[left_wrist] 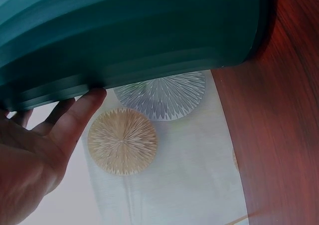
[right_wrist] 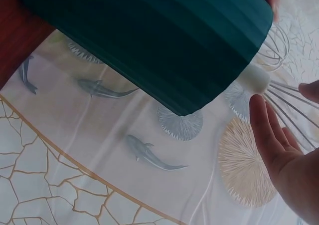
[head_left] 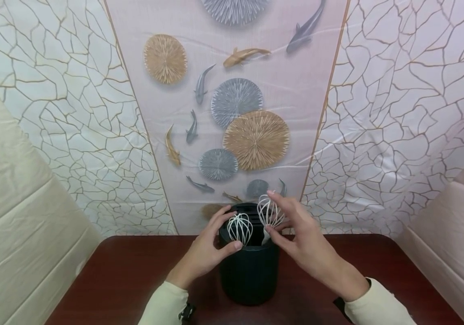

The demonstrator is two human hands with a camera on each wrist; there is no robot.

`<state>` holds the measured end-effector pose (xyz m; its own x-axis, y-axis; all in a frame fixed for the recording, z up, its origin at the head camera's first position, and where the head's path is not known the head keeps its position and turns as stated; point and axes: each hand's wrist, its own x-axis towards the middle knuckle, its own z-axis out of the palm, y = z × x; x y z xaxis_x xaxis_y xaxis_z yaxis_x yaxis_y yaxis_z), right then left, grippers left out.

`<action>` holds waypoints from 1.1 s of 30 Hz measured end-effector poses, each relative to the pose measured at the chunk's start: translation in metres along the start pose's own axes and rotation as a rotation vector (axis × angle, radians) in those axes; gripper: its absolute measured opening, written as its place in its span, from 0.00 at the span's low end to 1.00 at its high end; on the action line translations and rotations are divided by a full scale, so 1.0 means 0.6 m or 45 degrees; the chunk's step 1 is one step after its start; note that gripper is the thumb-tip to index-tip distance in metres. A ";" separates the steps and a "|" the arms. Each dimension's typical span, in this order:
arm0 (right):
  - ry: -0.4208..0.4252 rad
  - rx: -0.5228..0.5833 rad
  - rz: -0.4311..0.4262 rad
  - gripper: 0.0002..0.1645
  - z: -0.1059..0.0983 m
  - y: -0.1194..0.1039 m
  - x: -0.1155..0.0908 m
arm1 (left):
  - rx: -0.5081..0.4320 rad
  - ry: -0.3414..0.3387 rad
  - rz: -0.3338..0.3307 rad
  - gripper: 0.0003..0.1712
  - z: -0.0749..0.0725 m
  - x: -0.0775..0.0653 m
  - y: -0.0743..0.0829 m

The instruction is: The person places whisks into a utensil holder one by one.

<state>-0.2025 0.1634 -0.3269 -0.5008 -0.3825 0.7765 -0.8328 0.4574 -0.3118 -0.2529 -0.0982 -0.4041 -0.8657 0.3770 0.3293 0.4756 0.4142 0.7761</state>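
A dark green ribbed utensil holder [head_left: 248, 277] stands upright on the table. My left hand [head_left: 203, 255] holds it by the upper left rim, thumb at the front edge and fingers spread round the side. Between that thumb and the fingers, a whisk [head_left: 240, 229] shows its pale wire head above the rim; its handle is hidden inside. My right hand [head_left: 307, 241] grips a second whisk [head_left: 270, 211] by its wire head at the right of the opening. In the right wrist view, the light handle [right_wrist: 254, 79] of this whisk goes down behind the rim.
The dark red-brown table [head_left: 142, 271] spreads to both sides of the holder. Close behind its back edge hangs a patterned cloth [head_left: 187, 113] with fish and round motifs. Pale padded panels [head_left: 8, 216] slant in on the left and right. Slots show inside the holder's back part.
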 end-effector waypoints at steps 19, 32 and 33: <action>-0.221 -0.324 -0.015 0.51 0.016 0.013 -0.020 | -0.030 -0.003 -0.011 0.39 0.001 -0.002 0.001; -0.234 -0.427 0.004 0.36 0.025 0.023 -0.025 | -0.036 -0.014 -0.001 0.40 0.001 -0.001 0.001; -0.229 -0.442 -0.011 0.36 0.025 0.023 -0.025 | -0.034 -0.013 0.001 0.40 0.001 0.000 0.001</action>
<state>-0.2100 0.1633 -0.3511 -0.5532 -0.5082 0.6601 -0.7232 0.6862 -0.0778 -0.2523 -0.0976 -0.4040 -0.8635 0.3857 0.3249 0.4721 0.3918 0.7897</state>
